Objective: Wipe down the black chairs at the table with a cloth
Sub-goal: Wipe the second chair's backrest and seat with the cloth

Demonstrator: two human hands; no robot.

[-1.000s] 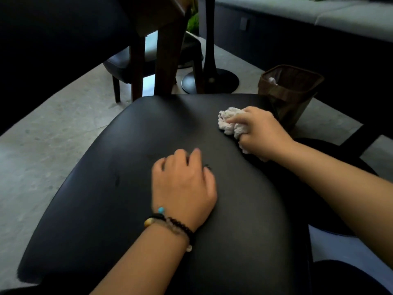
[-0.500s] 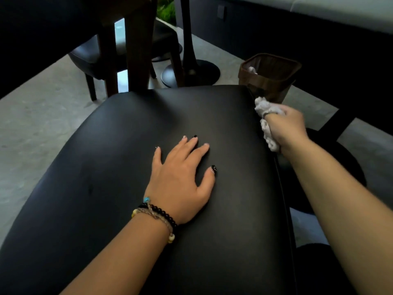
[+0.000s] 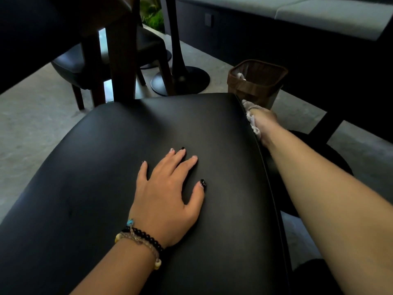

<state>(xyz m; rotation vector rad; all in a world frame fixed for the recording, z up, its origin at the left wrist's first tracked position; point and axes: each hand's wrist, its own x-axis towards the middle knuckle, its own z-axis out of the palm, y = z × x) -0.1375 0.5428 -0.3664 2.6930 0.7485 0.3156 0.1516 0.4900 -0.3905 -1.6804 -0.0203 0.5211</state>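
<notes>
A black padded chair seat [image 3: 106,167] fills most of the view. My left hand [image 3: 168,194] lies flat on its middle, fingers spread, holding nothing. My right hand [image 3: 265,122] is down past the seat's right edge near the far corner, closed on a crumpled white cloth [image 3: 251,116] that presses against the side of the seat. Part of that hand and cloth is hidden behind the seat's rim.
A second black chair [image 3: 85,69] with brown wooden legs stands at the back left under a table. A round black pedestal base [image 3: 180,81] and a brown wastebasket [image 3: 257,81] stand just beyond the seat. Another dark base lies under my right arm.
My right hand slid the cloth from the seat's top right area over the right edge and down its side. My left hand went from curled to flat and spread.
</notes>
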